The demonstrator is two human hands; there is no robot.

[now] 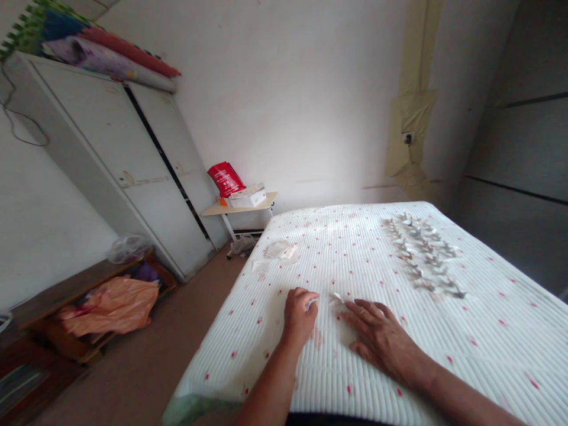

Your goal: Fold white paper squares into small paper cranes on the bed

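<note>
My left hand (300, 312) is over the near part of the quilted bed cover (328, 254), its thumb and fingers curled round a small whitish piece (312, 303). To its right my right hand (377, 331) lies palm down on the cover with its fingers spread. A small white folded piece (338, 297) rests just beyond the fingertips of my right hand; whether they touch it is hard to tell. Several small whitish folded pieces (426, 254) stand in rows on the right side of the bed. Thin pale sheets (280, 250) lie at the bed's left edge.
Past the bed's far left corner, a small table (213, 209) holds a red bag (226, 178) and a white box (252, 199). A tall cabinet (133, 160) stands at the left. Below it is a low wooden bench (48, 302) with an orange bag (113, 305).
</note>
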